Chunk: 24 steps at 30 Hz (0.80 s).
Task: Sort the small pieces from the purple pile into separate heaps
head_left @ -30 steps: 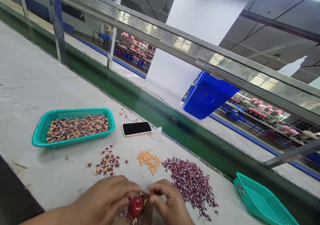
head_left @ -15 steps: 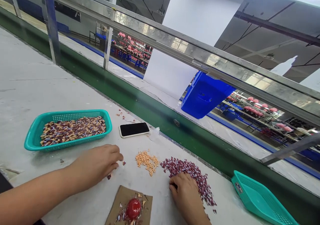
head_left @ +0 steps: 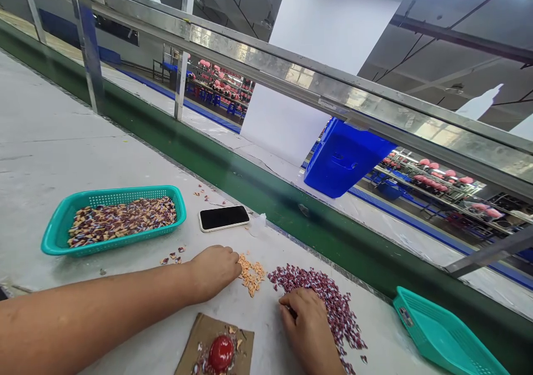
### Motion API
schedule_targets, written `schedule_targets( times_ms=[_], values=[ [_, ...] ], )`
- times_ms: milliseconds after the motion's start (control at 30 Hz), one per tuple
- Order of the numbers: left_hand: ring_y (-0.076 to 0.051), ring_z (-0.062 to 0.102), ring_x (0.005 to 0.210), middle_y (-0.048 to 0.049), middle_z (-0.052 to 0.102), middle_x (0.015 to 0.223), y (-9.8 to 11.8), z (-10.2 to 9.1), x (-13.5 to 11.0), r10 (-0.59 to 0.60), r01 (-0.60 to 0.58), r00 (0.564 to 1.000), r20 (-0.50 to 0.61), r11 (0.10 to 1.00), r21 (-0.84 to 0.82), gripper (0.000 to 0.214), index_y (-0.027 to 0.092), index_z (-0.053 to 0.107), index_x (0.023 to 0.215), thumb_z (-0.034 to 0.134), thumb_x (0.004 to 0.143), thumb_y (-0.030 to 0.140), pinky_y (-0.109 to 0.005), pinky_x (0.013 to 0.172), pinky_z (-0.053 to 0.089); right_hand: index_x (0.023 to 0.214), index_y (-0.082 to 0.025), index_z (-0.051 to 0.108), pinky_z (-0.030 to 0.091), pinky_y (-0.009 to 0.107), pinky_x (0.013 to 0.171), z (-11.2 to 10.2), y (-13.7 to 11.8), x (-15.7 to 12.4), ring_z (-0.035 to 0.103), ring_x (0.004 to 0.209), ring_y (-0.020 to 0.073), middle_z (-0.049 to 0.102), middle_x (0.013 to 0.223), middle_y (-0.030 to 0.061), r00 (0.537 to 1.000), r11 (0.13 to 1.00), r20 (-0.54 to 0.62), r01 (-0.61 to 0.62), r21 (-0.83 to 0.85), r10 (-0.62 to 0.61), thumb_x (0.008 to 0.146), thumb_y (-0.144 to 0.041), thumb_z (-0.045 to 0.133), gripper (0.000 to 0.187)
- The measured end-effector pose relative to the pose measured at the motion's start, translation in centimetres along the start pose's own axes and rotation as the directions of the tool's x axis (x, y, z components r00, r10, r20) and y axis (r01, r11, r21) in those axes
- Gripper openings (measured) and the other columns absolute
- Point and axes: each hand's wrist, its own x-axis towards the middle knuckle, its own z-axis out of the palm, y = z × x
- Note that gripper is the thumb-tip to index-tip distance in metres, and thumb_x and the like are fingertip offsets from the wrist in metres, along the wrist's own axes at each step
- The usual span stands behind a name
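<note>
My left hand (head_left: 213, 273) rests curled on the grey table top (head_left: 83, 158), its fingertips at the edge of a small heap of orange slivers (head_left: 252, 274). My right hand (head_left: 306, 325) lies on the near side of a pile of maroon-and-white pieces (head_left: 320, 300), with the fingers bent and the fingertips hidden. Whether either hand holds a small piece, I cannot tell. Close to the near edge of the view, between my hands, a glossy red dome (head_left: 220, 353) sits on a brown cardboard square (head_left: 214, 344) with small pieces scattered around it.
A teal plastic basket (head_left: 112, 219) of mixed pieces stands at the left, beside a black smartphone (head_left: 224, 218) and a small plastic bottle (head_left: 258, 225). Another teal basket (head_left: 445, 330) lies tilted at the right, against the table's green edge. Steel rails and a blue bin (head_left: 345, 161) stand beyond.
My left hand has moved right to the orange heap, uncovering a few scattered pieces near the basket. My right hand has shifted slightly along the maroon pile.
</note>
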Motion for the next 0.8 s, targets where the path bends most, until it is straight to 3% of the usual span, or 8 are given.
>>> schedule_targets(
  times_ms=[233, 467, 533, 633, 700, 800],
  values=[
    [-0.029, 0.067, 0.081, -0.0131, 0.07, 0.085, 0.0, -0.5, -0.4, 0.02, -0.019, 1.0, 0.024, 1.0, -0.02, 0.02, 0.014, 0.067, 0.084, 0.057, 0.075, 0.0, -0.035, 0.065, 0.051, 0.084, -0.021, 0.068, 0.04, 0.042, 0.082, 0.4, 0.0, -0.1, 0.059, 0.091, 0.0257, 0.068, 0.089, 0.0057, 0.997, 0.995, 0.019, 0.071, 0.066, -0.072, 0.085, -0.013, 0.056, 0.015],
    [-0.03, 0.068, 0.074, -0.0142, 0.071, 0.08, -0.1, -0.2, -0.6, 0.02, -0.018, 1.0, 0.007, 0.987, -0.163, 0.017, 0.013, 0.067, 0.076, 0.058, 0.072, -0.002, -0.037, 0.065, 0.05, 0.086, -0.021, 0.066, 0.045, 0.039, 0.082, 1.1, -0.7, -0.5, 0.062, 0.088, 0.0231, 0.07, 0.088, 0.0057, 0.98, 0.957, -0.076, 0.198, 0.212, -0.186, 0.083, -0.014, 0.057, 0.012],
    [-0.026, 0.067, 0.072, -0.0102, 0.072, 0.079, 0.2, -0.7, -0.9, 0.013, -0.019, 1.0, -0.027, 0.965, -0.262, 0.015, 0.014, 0.066, 0.074, 0.058, 0.072, 0.002, -0.033, 0.064, 0.05, 0.084, -0.021, 0.066, 0.047, 0.034, 0.081, 1.4, -1.3, -0.8, 0.064, 0.084, 0.0202, 0.071, 0.085, 0.0046, 0.971, 0.919, -0.091, 0.238, 0.315, -0.221, 0.081, -0.014, 0.057, 0.011],
    [-0.017, 0.065, 0.071, -0.0009, 0.07, 0.075, 1.2, -1.5, -1.6, 0.003, -0.044, 0.996, -0.094, 0.899, -0.436, 0.015, 0.017, 0.064, 0.074, 0.056, 0.073, 0.004, -0.022, 0.062, 0.049, 0.079, -0.021, 0.067, 0.049, 0.026, 0.07, 1.8, -2.8, -1.5, 0.065, 0.073, 0.0161, 0.071, 0.076, 0.0025, 0.979, 0.833, -0.052, 0.196, 0.518, -0.198, 0.078, -0.015, 0.058, 0.011],
    [-0.012, 0.064, 0.07, 0.0028, 0.07, 0.074, 2.3, -1.8, -2.1, -0.004, -0.064, 0.992, -0.127, 0.846, -0.529, 0.016, 0.018, 0.063, 0.074, 0.055, 0.071, 0.004, -0.017, 0.061, 0.047, 0.077, -0.021, 0.068, 0.049, 0.024, 0.064, 2.1, -3.7, -2.0, 0.065, 0.067, 0.0157, 0.072, 0.072, 0.0027, 0.983, 0.751, -0.012, 0.149, 0.644, -0.184, 0.079, -0.025, 0.06, 0.009],
    [-0.011, 0.064, 0.069, 0.0041, 0.07, 0.073, 3.6, -1.9, -2.8, 0.004, -0.097, 0.988, -0.152, 0.786, -0.611, 0.017, 0.019, 0.065, 0.074, 0.058, 0.067, 0.004, -0.015, 0.062, 0.046, 0.077, -0.022, 0.07, 0.049, 0.025, 0.064, 2.6, -4.5, -2.7, 0.067, 0.067, 0.0172, 0.073, 0.073, 0.004, 0.971, 0.635, 0.009, 0.148, 0.758, -0.238, 0.081, -0.044, 0.061, 0.024]
  ],
)
